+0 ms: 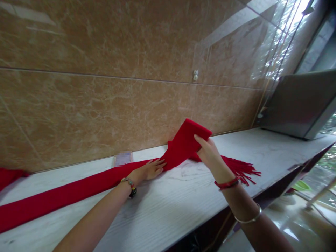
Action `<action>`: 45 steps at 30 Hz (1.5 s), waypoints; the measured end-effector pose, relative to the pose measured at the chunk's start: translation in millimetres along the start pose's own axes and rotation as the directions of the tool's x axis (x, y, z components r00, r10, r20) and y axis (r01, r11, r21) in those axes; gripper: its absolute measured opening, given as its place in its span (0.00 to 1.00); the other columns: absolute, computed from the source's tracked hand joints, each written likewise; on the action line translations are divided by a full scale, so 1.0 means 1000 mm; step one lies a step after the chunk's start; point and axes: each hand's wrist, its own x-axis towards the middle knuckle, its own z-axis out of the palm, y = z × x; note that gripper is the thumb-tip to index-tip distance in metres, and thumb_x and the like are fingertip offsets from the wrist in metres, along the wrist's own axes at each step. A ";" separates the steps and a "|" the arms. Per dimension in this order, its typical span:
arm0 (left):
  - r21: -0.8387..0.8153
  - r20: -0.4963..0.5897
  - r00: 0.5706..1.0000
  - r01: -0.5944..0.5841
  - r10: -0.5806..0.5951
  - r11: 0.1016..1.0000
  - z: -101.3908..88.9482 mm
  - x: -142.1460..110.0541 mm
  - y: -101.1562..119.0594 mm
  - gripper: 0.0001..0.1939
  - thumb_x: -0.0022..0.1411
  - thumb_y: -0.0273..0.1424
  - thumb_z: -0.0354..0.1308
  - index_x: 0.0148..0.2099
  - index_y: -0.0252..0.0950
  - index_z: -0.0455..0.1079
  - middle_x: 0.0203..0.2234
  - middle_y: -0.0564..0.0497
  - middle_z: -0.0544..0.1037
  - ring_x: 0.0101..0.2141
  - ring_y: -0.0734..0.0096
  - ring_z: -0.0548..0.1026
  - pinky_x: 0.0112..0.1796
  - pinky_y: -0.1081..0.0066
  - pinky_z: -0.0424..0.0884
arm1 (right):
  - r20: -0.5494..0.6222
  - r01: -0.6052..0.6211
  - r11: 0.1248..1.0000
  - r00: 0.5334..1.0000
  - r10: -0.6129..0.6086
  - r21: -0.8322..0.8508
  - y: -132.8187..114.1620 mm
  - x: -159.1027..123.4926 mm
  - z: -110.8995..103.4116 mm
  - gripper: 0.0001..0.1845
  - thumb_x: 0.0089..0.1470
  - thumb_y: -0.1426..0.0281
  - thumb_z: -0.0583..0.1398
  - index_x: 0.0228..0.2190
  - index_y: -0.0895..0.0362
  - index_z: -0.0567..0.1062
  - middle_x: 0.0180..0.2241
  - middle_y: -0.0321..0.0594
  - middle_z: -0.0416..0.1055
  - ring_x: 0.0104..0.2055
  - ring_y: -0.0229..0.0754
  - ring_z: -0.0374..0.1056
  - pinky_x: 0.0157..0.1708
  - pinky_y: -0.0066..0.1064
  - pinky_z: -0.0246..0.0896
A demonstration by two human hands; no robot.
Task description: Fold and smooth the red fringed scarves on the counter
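Observation:
A long red scarf (78, 189) stretches along the white countertop from the left edge to the middle. My left hand (151, 169) lies flat on it with the fingers stretched out, pressing the cloth to the surface. Right of that, a folded part of the scarf is lifted and tilted up toward the wall. My right hand (207, 150) grips this raised part near its right edge, thumb on the near face; the other fingers are hidden behind the cloth. Red fringe (243, 169) spreads on the counter beyond my right wrist.
The white countertop (162, 203) runs along a brown marbled tile wall (105, 112). Against the wall lies a small flat card or packet (123, 159). More red cloth (10, 176) is at the far left. A large grey metal box (296, 105) stands at the right end.

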 end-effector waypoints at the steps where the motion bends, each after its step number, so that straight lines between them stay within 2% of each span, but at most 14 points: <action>1: -0.026 -0.025 0.999 0.021 -0.022 0.999 -0.004 -0.008 -0.004 0.21 0.63 0.34 0.40 0.58 0.38 0.57 0.59 0.48 0.55 0.58 0.64 0.50 0.56 0.62 0.46 | 0.104 0.018 0.998 0.994 -0.012 -0.061 -0.004 -0.017 0.016 0.12 0.42 0.67 0.60 0.33 0.58 0.72 0.31 0.38 0.74 0.37 0.42 0.69 0.39 0.36 0.65; 4: -0.092 -0.115 0.989 0.077 -0.088 0.993 -0.016 -0.040 -0.023 0.20 0.61 0.33 0.44 0.55 0.40 0.61 0.57 0.53 0.59 0.56 0.62 0.55 0.55 0.65 0.48 | 0.449 0.106 0.947 0.892 0.044 -0.303 0.001 -0.075 0.059 0.11 0.46 0.70 0.57 0.34 0.57 0.74 0.31 0.37 0.75 0.36 0.40 0.69 0.40 0.35 0.64; 8: 0.038 -0.076 0.979 0.193 -0.190 0.980 -0.027 -0.085 -0.056 0.22 0.63 0.34 0.40 0.58 0.41 0.56 0.59 0.50 0.54 0.58 0.61 0.51 0.56 0.57 0.42 | 0.782 0.346 0.831 0.602 0.159 -0.436 0.037 -0.138 0.091 0.20 0.47 0.76 0.55 0.45 0.57 0.70 0.45 0.43 0.70 0.47 0.40 0.65 0.48 0.31 0.58; 13: 0.141 -0.077 0.974 0.222 -0.212 0.965 -0.023 -0.124 -0.062 0.22 0.65 0.36 0.35 0.60 0.42 0.53 0.60 0.48 0.52 0.59 0.66 0.48 0.56 0.58 0.40 | 0.927 0.570 0.733 0.168 0.337 -0.370 0.052 -0.152 0.092 0.36 0.45 0.66 0.61 0.55 0.59 0.58 0.57 0.50 0.54 0.59 0.49 0.46 0.57 0.43 0.39; 15: 0.108 -0.107 0.970 0.228 -0.217 0.968 -0.020 -0.132 -0.051 0.23 0.65 0.37 0.33 0.60 0.43 0.53 0.60 0.49 0.52 0.59 0.68 0.48 0.56 0.59 0.41 | 0.934 0.543 0.772 0.071 0.350 -0.331 0.043 -0.135 0.087 0.42 0.42 0.61 0.63 0.56 0.57 0.54 0.58 0.48 0.52 0.60 0.48 0.45 0.57 0.41 0.39; 17: 0.079 -0.118 0.971 0.220 -0.210 0.972 -0.016 -0.135 -0.036 0.23 0.65 0.39 0.32 0.59 0.44 0.53 0.59 0.51 0.53 0.59 0.69 0.47 0.56 0.60 0.41 | 0.934 0.505 0.790 0.120 0.336 -0.349 0.036 -0.110 0.079 0.39 0.43 0.60 0.62 0.55 0.55 0.57 0.55 0.43 0.58 0.57 0.43 0.52 0.55 0.34 0.45; 21: 0.133 -0.127 0.972 0.214 -0.198 0.968 -0.008 -0.131 -0.013 0.23 0.64 0.44 0.34 0.58 0.46 0.55 0.58 0.52 0.56 0.59 0.65 0.50 0.55 0.57 0.43 | 0.696 0.508 0.509 0.654 0.298 -0.695 0.061 -0.054 0.061 0.20 0.53 0.65 0.55 0.47 0.57 0.68 0.48 0.45 0.67 0.51 0.43 0.62 0.51 0.35 0.54; 23: 0.178 -0.147 0.966 0.236 -0.211 0.955 -0.006 -0.127 -0.008 0.24 0.63 0.45 0.35 0.58 0.46 0.56 0.58 0.51 0.58 0.58 0.63 0.52 0.54 0.57 0.47 | 0.531 0.460 0.275 0.790 0.307 -0.844 0.087 -0.032 0.052 0.20 0.54 0.69 0.52 0.49 0.62 0.66 0.49 0.52 0.65 0.51 0.46 0.61 0.51 0.39 0.54; 25: 0.213 -0.178 0.961 0.245 -0.209 0.946 -0.005 -0.124 -0.007 0.24 0.64 0.45 0.35 0.56 0.43 0.59 0.55 0.49 0.62 0.56 0.63 0.56 0.52 0.60 0.52 | 0.537 0.485 0.232 0.771 0.342 -0.843 0.112 -0.016 0.046 0.22 0.54 0.72 0.52 0.50 0.66 0.64 0.50 0.56 0.63 0.52 0.48 0.60 0.50 0.40 0.54; 31: 0.293 -0.216 0.964 0.213 -0.152 0.932 -0.007 -0.129 -0.009 0.21 0.64 0.40 0.39 0.54 0.41 0.62 0.53 0.48 0.65 0.53 0.63 0.60 0.50 0.62 0.55 | 0.723 0.667 0.334 0.467 0.509 -0.666 0.135 0.018 0.037 0.12 0.53 0.69 0.55 0.40 0.56 0.73 0.41 0.42 0.71 0.43 0.41 0.66 0.45 0.32 0.59; 35: 0.193 -0.256 0.952 0.218 -0.166 0.957 -0.013 -0.125 0.008 0.20 0.65 0.36 0.36 0.49 0.36 0.66 0.47 0.46 0.70 0.49 0.66 0.65 0.49 0.65 0.57 | 0.736 0.703 0.351 0.363 0.572 -0.619 0.138 0.038 0.034 0.15 0.51 0.65 0.57 0.40 0.57 0.72 0.39 0.45 0.71 0.39 0.42 0.67 0.40 0.33 0.61; 38: 0.016 -0.312 0.916 0.272 -0.254 0.962 -0.015 -0.111 0.027 0.21 0.64 0.38 0.37 0.47 0.34 0.67 0.42 0.45 0.73 0.43 0.67 0.69 0.46 0.68 0.62 | 0.737 0.704 0.352 0.360 0.572 -0.617 0.142 0.049 0.034 0.15 0.49 0.62 0.58 0.38 0.58 0.72 0.37 0.45 0.70 0.38 0.42 0.66 0.39 0.34 0.60; 42: -0.131 -0.126 0.883 0.437 -0.452 0.890 -0.014 -0.096 0.039 0.26 0.55 0.38 0.53 0.54 0.31 0.60 0.40 0.42 0.74 0.40 0.62 0.72 0.40 0.68 0.66 | 0.723 0.659 0.366 0.412 0.554 -0.657 0.143 0.061 0.030 0.13 0.48 0.63 0.60 0.33 0.59 0.72 0.34 0.41 0.70 0.36 0.40 0.64 0.38 0.32 0.59; 45: -0.165 -0.091 0.865 0.476 -0.494 0.864 -0.016 -0.095 0.036 0.25 0.56 0.32 0.51 0.56 0.32 0.57 0.43 0.43 0.73 0.43 0.63 0.71 0.42 0.69 0.65 | 0.689 0.596 0.374 0.484 0.539 -0.711 0.146 0.064 0.025 0.12 0.49 0.65 0.59 0.35 0.59 0.71 0.33 0.38 0.70 0.34 0.38 0.65 0.35 0.29 0.60</action>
